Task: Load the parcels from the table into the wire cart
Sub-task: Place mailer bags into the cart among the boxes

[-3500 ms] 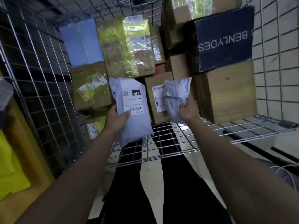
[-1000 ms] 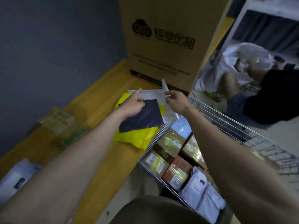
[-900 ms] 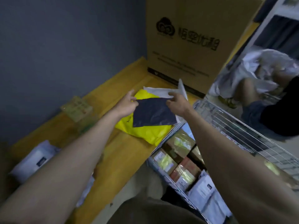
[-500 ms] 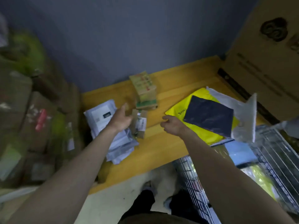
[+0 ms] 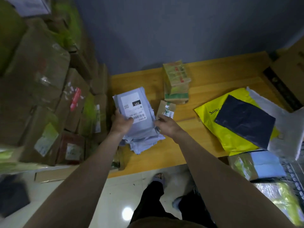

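We are gripping the top grey mailer [image 5: 133,107] with our left hand [image 5: 122,122], thumb lying over its white label and fingers tucked under its left edge. It is sitting on a loose stack of grey mailers [image 5: 142,140] at the left end of the yellow table [image 5: 205,83]. Our right hand [image 5: 166,126] is touching the right edge of that stack with fingers loosely bent; whether it is actually pinching anything, we cannot tell.

Just beyond the right hand a small carton [image 5: 166,108] is lying on the table, and behind it a taller taped box [image 5: 176,81] is standing near the wall. Further right a yellow bag [image 5: 213,125] is lying flat with a dark bag [image 5: 245,120] on top of it, and a white bag [image 5: 289,129] is spreading out beside and under them. At the far right a big carton [image 5: 289,74] is resting on the table's end.

The cart [image 5: 294,175] is showing at the lower right, blurred, with a blue-topped parcel [image 5: 264,165] and yellow-taped parcels inside it. Left of the table brown boxes [image 5: 41,89] are piling up in a blur. Below us our dark trousers and shoes are standing on pale floor tiles [image 5: 121,191].
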